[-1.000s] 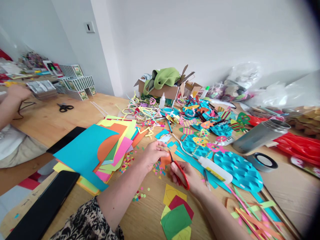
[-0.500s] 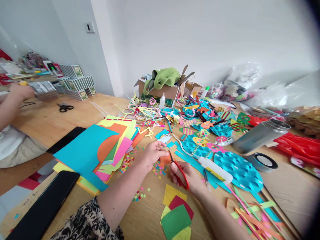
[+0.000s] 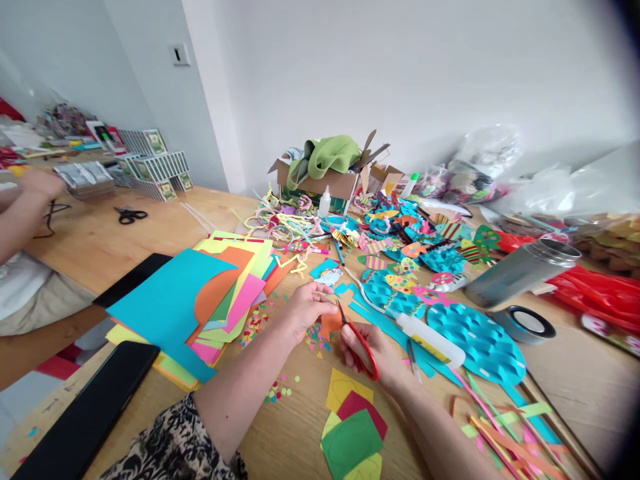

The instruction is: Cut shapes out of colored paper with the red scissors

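My left hand (image 3: 307, 308) pinches a small orange paper piece (image 3: 330, 325) near the middle of the table. My right hand (image 3: 367, 353) is wrapped round the handles of red scissors (image 3: 367, 350), whose blades point up and left at the orange paper's right edge. Below my hands lie cut pieces of yellow, red and green paper (image 3: 352, 445), overlapping. Left of my left forearm is a stack of coloured sheets with a blue sheet (image 3: 165, 293) on top. Small paper bits (image 3: 255, 323) are scattered beside it.
A white glue bottle (image 3: 433, 340), blue wavy disc (image 3: 475, 343), tape roll (image 3: 525, 324) and metal flask (image 3: 523, 272) are at right. Behind stands a cardboard box (image 3: 315, 180). A black phone (image 3: 90, 413) lies front left. Another person's hand (image 3: 43, 183) is far left.
The other person's hand at the far left has shifted slightly left. My hands, the scissors and the orange paper are almost unmoved.
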A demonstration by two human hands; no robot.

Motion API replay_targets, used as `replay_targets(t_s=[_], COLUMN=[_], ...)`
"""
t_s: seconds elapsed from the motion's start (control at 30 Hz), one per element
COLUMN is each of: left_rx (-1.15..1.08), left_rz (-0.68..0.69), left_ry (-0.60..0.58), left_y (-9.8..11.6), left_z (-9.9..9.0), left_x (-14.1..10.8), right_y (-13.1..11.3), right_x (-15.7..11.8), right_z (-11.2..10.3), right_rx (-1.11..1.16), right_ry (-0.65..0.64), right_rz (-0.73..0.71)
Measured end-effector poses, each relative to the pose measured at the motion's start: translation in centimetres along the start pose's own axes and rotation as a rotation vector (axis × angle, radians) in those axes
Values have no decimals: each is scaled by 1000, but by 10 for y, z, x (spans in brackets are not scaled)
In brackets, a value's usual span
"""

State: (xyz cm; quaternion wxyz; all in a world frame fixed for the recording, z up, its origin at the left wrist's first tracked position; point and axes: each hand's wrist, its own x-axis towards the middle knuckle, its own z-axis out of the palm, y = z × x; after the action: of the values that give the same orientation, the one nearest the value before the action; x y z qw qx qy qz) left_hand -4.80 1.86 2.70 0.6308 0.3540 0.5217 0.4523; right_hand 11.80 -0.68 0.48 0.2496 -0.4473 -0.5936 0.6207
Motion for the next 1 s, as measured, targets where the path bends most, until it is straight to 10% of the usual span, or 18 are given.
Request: replay_targets(t_s=[1.0], left_rx=[21], left_rz=[0], left_ry=[-4], left_y=[1], left_z=[0], left_x=[-2], right_y=[-2], right_x=[-1], right_z=[0], right_rx=[-22], right_ry=[7], right_rz=[2])
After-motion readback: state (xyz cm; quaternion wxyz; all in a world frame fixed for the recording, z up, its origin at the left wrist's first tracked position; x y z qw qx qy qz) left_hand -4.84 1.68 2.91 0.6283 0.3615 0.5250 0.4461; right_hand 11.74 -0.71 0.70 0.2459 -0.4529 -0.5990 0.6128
